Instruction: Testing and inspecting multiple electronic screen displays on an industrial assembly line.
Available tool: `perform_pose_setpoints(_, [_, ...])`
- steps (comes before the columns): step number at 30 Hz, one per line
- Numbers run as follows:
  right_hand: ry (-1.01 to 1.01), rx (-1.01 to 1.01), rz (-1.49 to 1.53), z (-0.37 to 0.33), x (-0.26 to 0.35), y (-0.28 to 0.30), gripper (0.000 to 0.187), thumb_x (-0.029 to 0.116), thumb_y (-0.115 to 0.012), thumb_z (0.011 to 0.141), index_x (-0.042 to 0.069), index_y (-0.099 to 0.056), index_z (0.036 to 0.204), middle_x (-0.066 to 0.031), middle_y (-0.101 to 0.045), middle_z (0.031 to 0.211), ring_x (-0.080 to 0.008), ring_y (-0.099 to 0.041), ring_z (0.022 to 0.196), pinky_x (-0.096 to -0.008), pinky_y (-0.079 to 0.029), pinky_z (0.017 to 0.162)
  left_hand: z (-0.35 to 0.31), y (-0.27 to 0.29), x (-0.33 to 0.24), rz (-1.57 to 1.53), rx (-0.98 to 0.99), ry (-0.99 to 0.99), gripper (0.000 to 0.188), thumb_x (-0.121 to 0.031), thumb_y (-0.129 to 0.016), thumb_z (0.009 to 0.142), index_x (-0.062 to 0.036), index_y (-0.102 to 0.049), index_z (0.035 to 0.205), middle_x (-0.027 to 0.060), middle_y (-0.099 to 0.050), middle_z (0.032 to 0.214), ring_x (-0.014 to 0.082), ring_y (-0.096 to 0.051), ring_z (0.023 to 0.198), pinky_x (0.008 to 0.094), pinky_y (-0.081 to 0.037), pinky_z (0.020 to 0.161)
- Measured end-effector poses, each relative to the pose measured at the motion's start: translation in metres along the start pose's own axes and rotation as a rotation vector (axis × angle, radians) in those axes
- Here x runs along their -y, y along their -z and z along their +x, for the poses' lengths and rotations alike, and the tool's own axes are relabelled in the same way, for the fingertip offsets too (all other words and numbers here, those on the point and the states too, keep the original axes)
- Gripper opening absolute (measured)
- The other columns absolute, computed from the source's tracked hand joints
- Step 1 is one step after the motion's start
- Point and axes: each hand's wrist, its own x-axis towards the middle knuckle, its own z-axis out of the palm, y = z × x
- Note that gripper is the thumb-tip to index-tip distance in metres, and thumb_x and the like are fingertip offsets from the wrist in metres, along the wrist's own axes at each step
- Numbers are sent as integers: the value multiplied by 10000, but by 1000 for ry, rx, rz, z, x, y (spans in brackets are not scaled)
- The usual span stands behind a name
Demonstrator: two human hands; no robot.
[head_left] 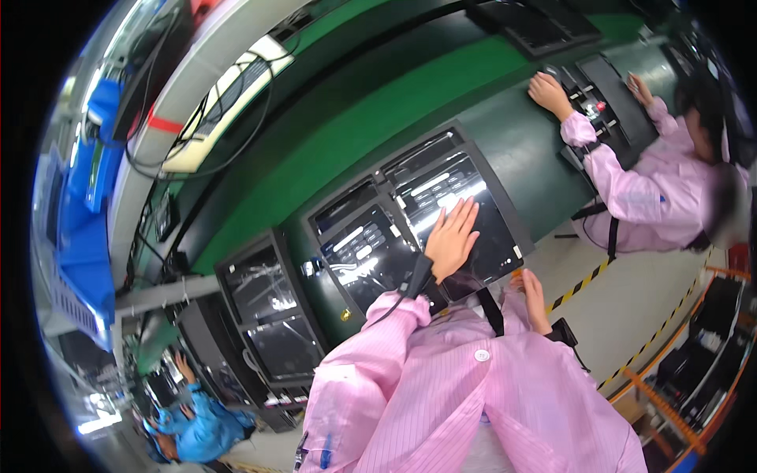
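My left hand (451,240) lies flat with its fingers stretched out on a dark, glossy screen panel (487,229). The panel rests in a black tray (498,183) on the green bench, and ceiling lights reflect in it. Close by the panel's near right corner, my right hand (535,301) has its fingers together around something small and orange (517,276) that I cannot make out. A second glossy panel (364,254) lies left of my left hand in a matching frame. Dark bands circle both my wrists, over pink sleeves.
Another black tray (277,236) with glossy panels stands to the left. A small yellow item (345,314) sits between the trays. At the right, a co-worker in pink (631,177) handles a black fixture (603,98). Cables (213,118) hang at upper left. A person in blue (201,430) works at lower left.
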Motion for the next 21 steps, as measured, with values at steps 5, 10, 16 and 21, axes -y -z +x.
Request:
perform_pose_setpoints(5, [209, -146, 51, 6, -33, -16, 327, 313, -449, 950, 50, -554, 787, 11, -523, 686, -77, -463, 648, -221, -352, 625, 11, -17, -2, 90, 20, -67, 551, -288, -448, 907, -39, -307, 1378, 100, -288, 1444, 256, -268, 1332, 438, -223, 1070])
perform_pose_setpoints(10, [237, -372, 370, -7, -41, -39, 293, 280, -466, 941, 65, -545, 758, 10, -487, 680, -76, -448, 656, -216, -340, 621, 8, -22, 2, 102, -4, -90, 544, -303, -440, 911, -51, -314, 1376, 102, -291, 1443, 258, -261, 1337, 444, -211, 1072])
perform_pose_setpoints(16, [302, -697, 366, -40, -88, -41, 248, 147, -488, 876, 67, -484, 641, 4, -480, 680, -70, -432, 650, -220, -343, 614, 4, -23, 11, 132, -41, -150, 550, -288, -451, 899, -39, -321, 1372, 137, -308, 1431, 278, -292, 1323, 453, -239, 1057])
perform_pose_setpoints(21, [401, -579, 255, -69, -79, -69, 259, 84, -496, 847, 61, -425, 599, -2, -459, 683, -65, -409, 620, -222, -333, 572, -6, -5, 11, 99, 8, -164, 530, -258, -429, 917, -31, -304, 1378, 152, -273, 1446, 304, -251, 1338, 488, -197, 1071])
